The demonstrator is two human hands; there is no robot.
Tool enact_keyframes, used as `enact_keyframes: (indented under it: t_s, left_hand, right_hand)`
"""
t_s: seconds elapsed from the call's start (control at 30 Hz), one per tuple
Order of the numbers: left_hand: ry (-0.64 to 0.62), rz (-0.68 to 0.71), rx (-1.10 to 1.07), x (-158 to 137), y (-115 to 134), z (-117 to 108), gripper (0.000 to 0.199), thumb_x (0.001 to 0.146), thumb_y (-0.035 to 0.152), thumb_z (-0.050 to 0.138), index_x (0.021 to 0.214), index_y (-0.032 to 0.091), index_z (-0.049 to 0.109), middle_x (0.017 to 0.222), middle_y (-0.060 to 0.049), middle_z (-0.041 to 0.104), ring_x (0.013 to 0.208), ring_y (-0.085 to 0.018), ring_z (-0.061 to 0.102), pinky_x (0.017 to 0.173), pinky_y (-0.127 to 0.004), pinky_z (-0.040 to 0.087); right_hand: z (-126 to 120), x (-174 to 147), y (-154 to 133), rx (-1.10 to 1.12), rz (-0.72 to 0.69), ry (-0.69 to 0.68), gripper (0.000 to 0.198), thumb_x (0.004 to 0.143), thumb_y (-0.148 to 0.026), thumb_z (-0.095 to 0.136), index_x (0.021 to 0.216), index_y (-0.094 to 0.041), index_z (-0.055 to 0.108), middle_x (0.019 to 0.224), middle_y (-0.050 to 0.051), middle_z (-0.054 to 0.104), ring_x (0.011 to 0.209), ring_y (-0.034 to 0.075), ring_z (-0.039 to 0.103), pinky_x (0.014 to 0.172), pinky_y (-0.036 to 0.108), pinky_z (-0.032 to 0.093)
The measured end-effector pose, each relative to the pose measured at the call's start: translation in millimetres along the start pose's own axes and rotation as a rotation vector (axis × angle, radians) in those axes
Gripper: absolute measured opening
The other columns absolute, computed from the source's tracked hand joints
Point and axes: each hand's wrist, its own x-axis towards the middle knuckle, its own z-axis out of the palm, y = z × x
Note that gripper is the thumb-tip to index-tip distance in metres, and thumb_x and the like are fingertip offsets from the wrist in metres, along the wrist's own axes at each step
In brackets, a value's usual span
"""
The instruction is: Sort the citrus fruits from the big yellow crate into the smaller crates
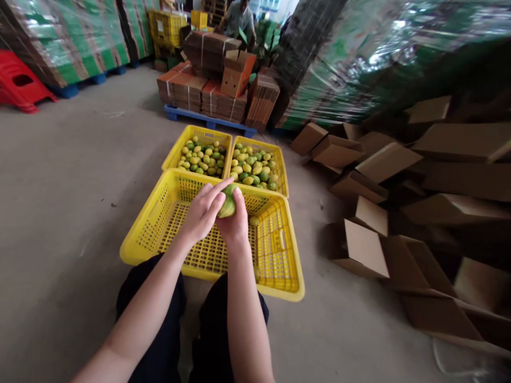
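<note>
Over the sparsely filled near crate [275, 260], I have the right hand [235, 225] gripping a lemon [227, 205], left hand [200, 211] loosely touching; far crates [283, 175] hold many.

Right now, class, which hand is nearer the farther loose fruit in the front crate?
Right. The right hand is slightly left of that fruit; the left hand, farther left.

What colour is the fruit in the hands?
The fruit is green; the head view shows it.
</note>
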Motion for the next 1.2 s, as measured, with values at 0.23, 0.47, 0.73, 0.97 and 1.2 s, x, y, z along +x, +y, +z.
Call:
enact_keyframes:
  t_s: [0.23,0.47,0.73,0.97,1.2]
  left_hand:
    - [0.032,-0.168,-0.029,4.0,-21.7,-12.5,0.034,0.084,0.042,0.068,0.111,0.021,0.067,0.108,-0.007,0.057,0.105,-0.024,0.058,0.102,-0.043,0.045]
    - [-0.058,-0.27,-0.028,1.2,-39.9,-14.7,0.046,0.073,0.05,0.079,0.11,0.024,0.072,0.125,-0.009,0.053,0.124,-0.031,0.051,0.111,-0.05,0.04]
    - [0.098,-0.138,-0.157,7.5,-42.8,-6.0,0.058,0.068,0.041,0.085,0.119,0.021,0.067,0.123,-0.012,0.064,0.11,-0.028,0.063,0.102,-0.051,0.05]
    - [0.081,-0.164,-0.443,7.6,-26.7,-4.9,0.06,0.068,0.031,0.086,0.123,0.022,0.065,0.135,-0.013,0.059,0.114,-0.027,0.063,0.096,-0.045,0.057]
    - [-0.062,-0.098,-0.524,3.3,-17.9,-3.5,0.06,0.069,0.026,0.086,0.125,0.026,0.065,0.134,-0.01,0.063,0.12,-0.028,0.063,0.097,-0.045,0.058]
  right_hand:
    - [-6.6,-8.1,-18.7,0.119,0.098,-0.12,0.065,0.081,-0.068,0.041,0.12,-0.022,0.062,0.102,0.009,0.07,0.098,0.027,0.066,0.081,0.047,0.056]
    - [-13.4,-5.5,-19.3,0.189,0.1,-0.08,0.057,0.078,-0.069,0.045,0.107,-0.024,0.066,0.098,0.008,0.07,0.093,0.027,0.065,0.082,0.05,0.054]
    - [-32.6,10.3,-5.8,0.207,0.06,0.172,0.051,0.072,-0.073,0.058,0.077,-0.022,0.059,0.075,0.005,0.065,0.073,0.023,0.063,0.066,0.04,0.056]
    - [-38.7,6.7,-21.2,0.036,-0.138,0.176,0.036,0.074,-0.045,0.068,0.1,-0.025,0.055,0.085,-0.002,0.064,0.07,0.015,0.061,0.058,0.026,0.05]
    - [-39.3,-4.1,-27.6,-0.022,-0.226,0.086,0.04,0.078,-0.054,0.063,0.104,-0.025,0.053,0.099,0.004,0.066,0.083,0.021,0.063,0.061,0.03,0.05]
